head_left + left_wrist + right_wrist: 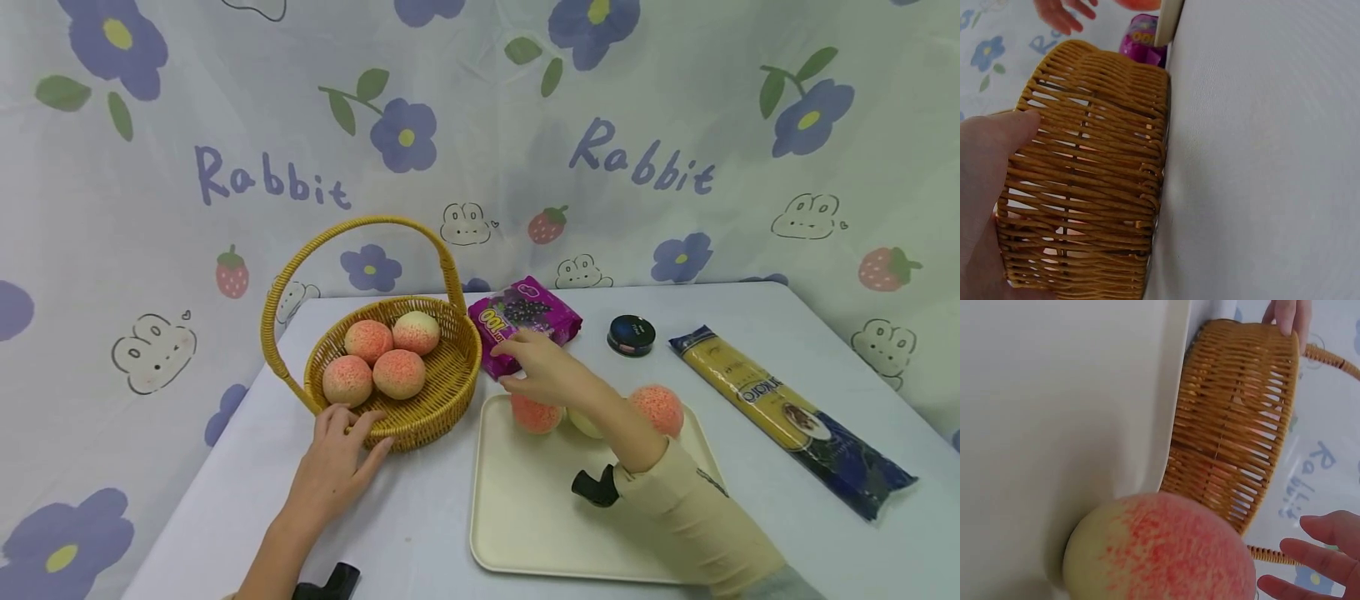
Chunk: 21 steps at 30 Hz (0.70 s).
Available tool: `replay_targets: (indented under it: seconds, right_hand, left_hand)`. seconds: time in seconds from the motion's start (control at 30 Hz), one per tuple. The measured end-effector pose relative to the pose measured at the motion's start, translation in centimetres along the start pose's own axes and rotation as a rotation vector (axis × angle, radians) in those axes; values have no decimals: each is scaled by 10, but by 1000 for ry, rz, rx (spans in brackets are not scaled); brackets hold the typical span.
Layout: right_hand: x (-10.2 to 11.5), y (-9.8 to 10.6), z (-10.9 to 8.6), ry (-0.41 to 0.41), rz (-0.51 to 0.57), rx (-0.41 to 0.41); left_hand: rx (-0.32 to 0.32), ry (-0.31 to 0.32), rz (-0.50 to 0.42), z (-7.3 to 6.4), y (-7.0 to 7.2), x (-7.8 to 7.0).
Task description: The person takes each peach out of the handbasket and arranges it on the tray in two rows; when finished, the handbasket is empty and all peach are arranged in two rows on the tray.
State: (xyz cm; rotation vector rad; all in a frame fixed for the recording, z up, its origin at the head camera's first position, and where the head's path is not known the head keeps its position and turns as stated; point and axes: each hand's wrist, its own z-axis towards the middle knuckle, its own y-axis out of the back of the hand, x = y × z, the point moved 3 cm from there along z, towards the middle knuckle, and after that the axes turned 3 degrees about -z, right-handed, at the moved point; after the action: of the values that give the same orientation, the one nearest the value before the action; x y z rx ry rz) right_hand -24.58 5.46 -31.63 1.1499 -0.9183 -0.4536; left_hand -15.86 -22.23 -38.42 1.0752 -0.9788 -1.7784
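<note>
My left hand (332, 467) grips the near rim of a yellow wicker basket (431, 429), thumb outside the wall and fingers over the edge. Several pink-and-cream peaches (400, 373) are gathered on the left side inside it. My right hand (551, 372) holds nothing; its fingers are spread above the far edge of a cream tray (517, 533). Just below that hand on the tray is a pink peach (536, 414), large in the right wrist view. The right forearm partly hides a paler peach (582, 423). Another peach (657, 408) sits on the tray's far right.
Behind the right hand lies a purple package (525, 312) with a grape picture, beside the basket. A round black container (631, 335) stands behind the tray. To the right, a long yellow-and-blue pack (787, 417) lies diagonally. The basket's tall handle (360, 221) arches upward.
</note>
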Motion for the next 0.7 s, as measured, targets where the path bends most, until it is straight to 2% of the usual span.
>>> replay_targets:
  seconds: [0.1, 0.33, 0.43, 0.7]
  right_hand:
    - [5, -3, 5, 19, -6, -7]
    - [18, -10, 17, 61, -168, -86]
    - [25, -14, 21, 78, -195, -98]
    - [41, -26, 31, 96, -259, -75]
  left_hand:
    - [1, -1, -1, 0, 0, 0]
    - [-3, -5, 1, 0, 1, 0]
    - [-2, -2, 1, 0, 1, 0]
    - [2, 3, 3, -1, 1, 0]
